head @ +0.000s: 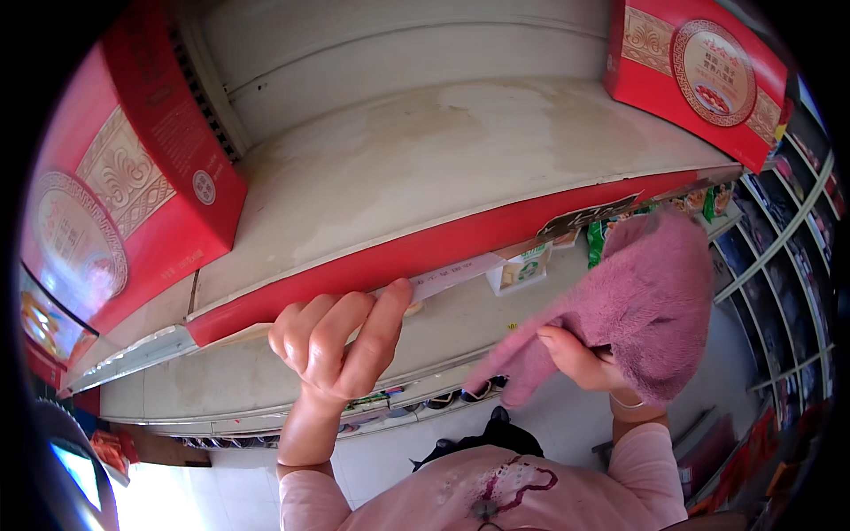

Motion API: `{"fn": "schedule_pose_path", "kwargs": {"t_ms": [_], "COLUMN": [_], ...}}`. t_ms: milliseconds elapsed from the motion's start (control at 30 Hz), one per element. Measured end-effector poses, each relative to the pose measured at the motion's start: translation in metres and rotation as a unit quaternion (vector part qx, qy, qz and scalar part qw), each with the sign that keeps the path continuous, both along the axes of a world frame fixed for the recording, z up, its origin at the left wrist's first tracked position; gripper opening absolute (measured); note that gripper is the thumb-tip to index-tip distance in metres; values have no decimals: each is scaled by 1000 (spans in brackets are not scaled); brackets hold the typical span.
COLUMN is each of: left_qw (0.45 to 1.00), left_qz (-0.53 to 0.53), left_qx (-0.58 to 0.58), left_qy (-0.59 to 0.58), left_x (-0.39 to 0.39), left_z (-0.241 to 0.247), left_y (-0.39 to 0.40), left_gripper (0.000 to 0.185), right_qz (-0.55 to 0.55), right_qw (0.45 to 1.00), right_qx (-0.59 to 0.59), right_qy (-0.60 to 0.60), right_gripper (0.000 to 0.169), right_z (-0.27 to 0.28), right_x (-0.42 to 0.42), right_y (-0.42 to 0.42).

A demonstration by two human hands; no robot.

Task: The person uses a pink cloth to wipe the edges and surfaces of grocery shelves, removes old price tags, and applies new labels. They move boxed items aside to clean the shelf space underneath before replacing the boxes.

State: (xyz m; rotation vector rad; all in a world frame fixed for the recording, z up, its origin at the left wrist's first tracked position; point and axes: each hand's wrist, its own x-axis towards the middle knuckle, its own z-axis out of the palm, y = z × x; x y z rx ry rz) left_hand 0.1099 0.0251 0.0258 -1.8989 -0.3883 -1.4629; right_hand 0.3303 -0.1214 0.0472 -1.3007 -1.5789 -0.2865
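My left hand (339, 342) is curled at the lower edge of a red shelf-front strip (425, 245), its fingers closed on a pale paper strip (458, 271) that bears writing. The paper runs along the underside of the red strip, away to the right. In my right hand (584, 362) is a bunched pink towelling cloth (657, 292), its folds hanging both sides of the thumb and hiding most of the fingers. The cloth is in front of the shelf. Above both hands, the shelf board (398, 159) shows pale patches and brownish stains.
Red cartons stand at the shelf's left (139, 152) and right (697, 73) ends. A dark price tag (588, 216) sits on the strip. The lower shelf (232, 372) holds a small white-green pack (524, 269) and green packets (597, 239). Stocked racks (783, 265) line the right.
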Motion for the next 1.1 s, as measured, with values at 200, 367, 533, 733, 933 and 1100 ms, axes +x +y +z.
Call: {"fn": "schedule_pose_path", "kwargs": {"t_ms": [200,367,533,733,933,1100], "left_qw": [986,964,945,934,937,935], "left_qz": [-61,-72,-188,-276,-252,-325], "left_qx": [-153,-256,-263,-210,-211,-106], "left_qy": [-2,16,-55,-80,-119,-93], "left_x": [-1,-30,-30,-23,-26,-24], "left_z": [18,25,15,14,-4,-4], "left_y": [-10,-18,-13,-10,-13,1], "left_gripper": [22,25,12,23,33,14], "right_qz": [8,13,122,184,289,162], "right_qw": [997,991,988,971,956,979], "right_qx": [-62,-44,-19,-27,-46,-12], "right_qy": [-52,-124,-89,-147,-17,-121], "right_gripper": [38,44,58,39,45,43], "right_z": [6,5,-2,1,-1,2], "right_x": [-9,-12,-23,-54,-72,-57], "right_y": [20,41,68,89,82,69]}}
